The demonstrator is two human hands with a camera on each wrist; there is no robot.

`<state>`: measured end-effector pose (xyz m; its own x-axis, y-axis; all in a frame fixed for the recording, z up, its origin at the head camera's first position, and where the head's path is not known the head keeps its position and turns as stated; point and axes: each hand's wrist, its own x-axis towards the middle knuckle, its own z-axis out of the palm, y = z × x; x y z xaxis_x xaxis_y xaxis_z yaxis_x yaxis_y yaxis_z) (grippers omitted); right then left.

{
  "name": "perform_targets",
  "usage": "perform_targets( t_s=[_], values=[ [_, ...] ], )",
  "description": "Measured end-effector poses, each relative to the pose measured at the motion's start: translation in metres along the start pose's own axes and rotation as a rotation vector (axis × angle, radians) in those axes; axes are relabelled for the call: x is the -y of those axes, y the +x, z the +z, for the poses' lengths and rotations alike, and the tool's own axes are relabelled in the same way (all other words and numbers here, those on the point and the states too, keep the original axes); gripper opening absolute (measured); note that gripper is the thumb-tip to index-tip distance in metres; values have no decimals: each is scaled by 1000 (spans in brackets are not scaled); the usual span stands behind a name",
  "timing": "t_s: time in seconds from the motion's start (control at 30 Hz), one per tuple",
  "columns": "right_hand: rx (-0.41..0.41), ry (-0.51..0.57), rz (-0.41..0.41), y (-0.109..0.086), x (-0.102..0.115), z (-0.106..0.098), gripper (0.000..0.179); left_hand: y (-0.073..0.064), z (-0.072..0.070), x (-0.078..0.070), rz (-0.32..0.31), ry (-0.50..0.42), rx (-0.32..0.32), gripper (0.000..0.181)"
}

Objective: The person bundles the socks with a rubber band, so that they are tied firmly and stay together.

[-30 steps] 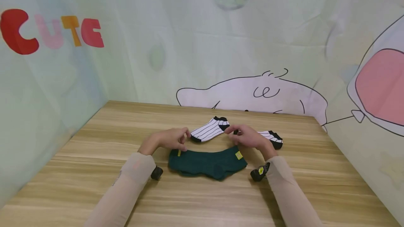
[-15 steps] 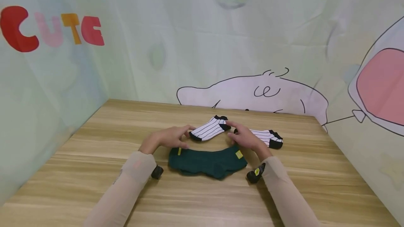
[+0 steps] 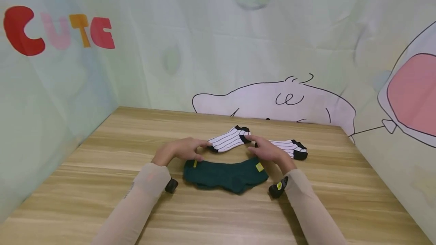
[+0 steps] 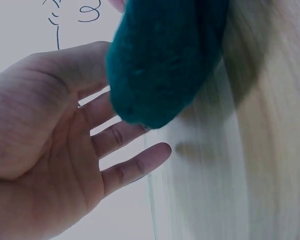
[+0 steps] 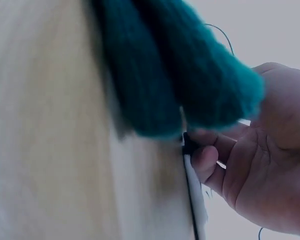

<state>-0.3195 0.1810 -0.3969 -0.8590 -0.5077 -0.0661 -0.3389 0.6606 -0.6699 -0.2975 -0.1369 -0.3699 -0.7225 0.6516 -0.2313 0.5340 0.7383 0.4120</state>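
Observation:
Dark green socks [image 3: 223, 175] with yellow tags lie crosswise on the table, their toes and cuffs to the sides. Beyond them is a white striped sock [image 3: 226, 141] with black toe and heel. My left hand [image 3: 181, 149] has its fingertips at that sock's toe, and its thumb hangs over the green pair's left end. At the heel are the fingers of my right hand [image 3: 268, 150], loosely bent. Green fabric [image 4: 162, 65] covers part of the left fingers in the left wrist view. Green knit ends [image 5: 150, 85] overlap the hand in the right wrist view.
A second white striped sock [image 3: 287, 147] lies to the right, partly behind the right hand. The wooden table [image 3: 218, 218] ends at a printed backdrop [image 3: 211, 59] on the far side and both flanks. Each wrist wears a small black camera [image 3: 278, 187].
My right hand has shifted slightly left, showing more of the second striped sock. My left fingers have reached right, onto the first striped sock's toe. The green socks stay put.

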Motion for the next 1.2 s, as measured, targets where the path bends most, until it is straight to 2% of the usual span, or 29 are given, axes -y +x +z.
perform_targets(
  t_s=[0.07, 0.43, 0.67, 0.93, 1.2],
  values=[
    [6, -9, -13, 0, 0, -1, 50, -1, 0, 0, 5, 7, -1, 54],
    [-21, -57, 42, 0, -3, -1, 39, -2, 1, 1, 2, 33, -9, 47],
    [-68, -25, 85, 2, -7, 0, 45, -2, -1, 1, -9, 48, -29, 43],
    [-75, -34, 161, 2, -2, 1, 55, -1, -4, 3, 6, 36, -53, 38],
    [-111, 66, 245, 2, -1, 1, 42, -3, -6, 3, 46, 37, -88, 37]
  ],
)
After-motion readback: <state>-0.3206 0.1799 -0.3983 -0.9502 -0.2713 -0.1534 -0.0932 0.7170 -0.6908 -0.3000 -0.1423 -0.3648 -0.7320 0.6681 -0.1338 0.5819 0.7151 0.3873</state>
